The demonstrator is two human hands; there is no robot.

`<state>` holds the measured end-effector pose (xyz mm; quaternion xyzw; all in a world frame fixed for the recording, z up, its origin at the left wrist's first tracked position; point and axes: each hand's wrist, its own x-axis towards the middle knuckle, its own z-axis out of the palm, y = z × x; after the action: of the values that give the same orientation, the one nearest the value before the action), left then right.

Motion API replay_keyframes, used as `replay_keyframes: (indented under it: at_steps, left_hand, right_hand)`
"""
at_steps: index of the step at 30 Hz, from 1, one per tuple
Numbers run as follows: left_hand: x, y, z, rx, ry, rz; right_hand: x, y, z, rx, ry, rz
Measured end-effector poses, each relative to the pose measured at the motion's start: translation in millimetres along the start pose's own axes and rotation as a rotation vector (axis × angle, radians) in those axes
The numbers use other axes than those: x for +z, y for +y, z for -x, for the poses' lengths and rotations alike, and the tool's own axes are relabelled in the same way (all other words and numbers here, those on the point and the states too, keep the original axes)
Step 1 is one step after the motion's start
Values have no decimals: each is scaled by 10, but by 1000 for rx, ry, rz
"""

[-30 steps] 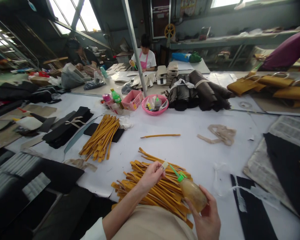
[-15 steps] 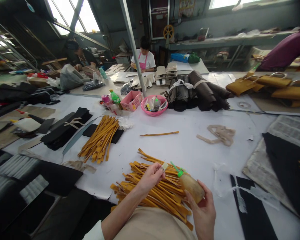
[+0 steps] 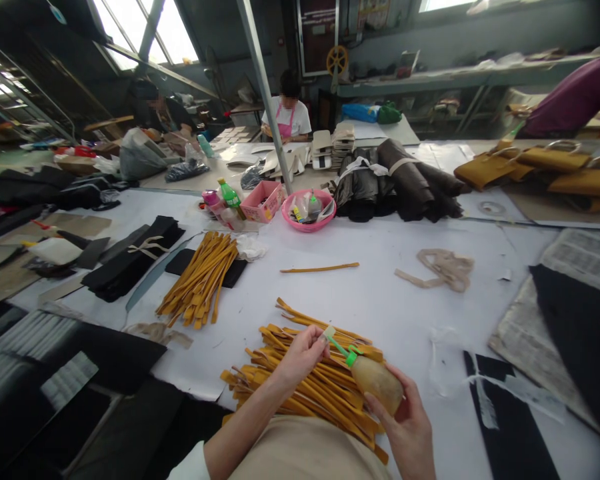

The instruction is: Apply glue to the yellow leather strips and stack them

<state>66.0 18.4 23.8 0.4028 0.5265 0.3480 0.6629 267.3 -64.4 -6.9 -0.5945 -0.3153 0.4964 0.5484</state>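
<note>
My right hand (image 3: pixel 407 420) is wrapped round a squeeze bottle (image 3: pixel 377 383) with a yellowish, cloudy body and a green nozzle. The bottle lies tilted, its nozzle pointing up and left. My left hand (image 3: pixel 305 353) pinches a small cream-coloured piece (image 3: pixel 329 332) between thumb and fingers; its exact kind is unclear. The nozzle tip meets or nearly meets this piece. Under both hands spreads a pile of mustard-yellow leather straps (image 3: pixel 270 373). A single strap (image 3: pixel 320 268) lies apart, beyond the pile.
Left of centre is another bundle of yellow straps (image 3: pixel 200 277). A pink basket (image 3: pixel 309 225) and a pink box (image 3: pixel 263 203) stand farther back. Beige ribbon (image 3: pixel 443 267) and black sheets (image 3: pixel 510 420) lie to the right. Other people work across the table, beyond a metal post (image 3: pixel 265 87).
My right hand has moved the bottle left and slightly tipped it, bringing the nozzle to the cream piece. My left hand has stayed nearly still.
</note>
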Motion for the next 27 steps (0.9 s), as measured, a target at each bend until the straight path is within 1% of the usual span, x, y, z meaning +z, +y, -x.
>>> replay_keyframes:
  at_steps: [3, 6, 9, 12, 15, 17, 18, 20, 22, 24, 25, 27]
  left_hand:
    - [-45, 16, -20, 44, 8, -100]
    - [-121, 48, -42, 150, 15, -295]
    - [-203, 119, -62, 187, 40, -516]
    - [-251, 250, -112, 229, 116, -698]
    - [-252, 420, -273, 318, 188, -828]
    - [-236, 528, -493, 361, 183, -878]
    - [-225, 574, -643, 380, 171, -894]
    - [-191, 641, -1008, 413, 143, -916]
    - [-133, 651, -1413, 436, 84, -938]
    - [-42, 576, -1766, 480, 38, -993]
    - [18, 500, -1894, 482, 44, -1038]
    - [160, 271, -2015, 419, 65, -1132]
  right_hand:
    - [-131, 4, 0, 70, -38, -7]
    - [-272, 33, 9, 206, -51, -212]
    - [-365, 62, -1, 281, 25, -395]
    - [-426, 92, -66, 275, 119, -434]
    - [-478, 138, -165, 283, 167, -476]
    - [-504, 172, -224, 306, 178, -517]
    - [-512, 188, -248, 314, 189, -531]
    - [-519, 208, -282, 310, 238, -539]
    - [-517, 211, -297, 290, 308, -540]
    - [-515, 204, -294, 284, 331, -544]
    - [-516, 202, -287, 289, 325, -548]
    - [-527, 212, -266, 303, 314, -559]
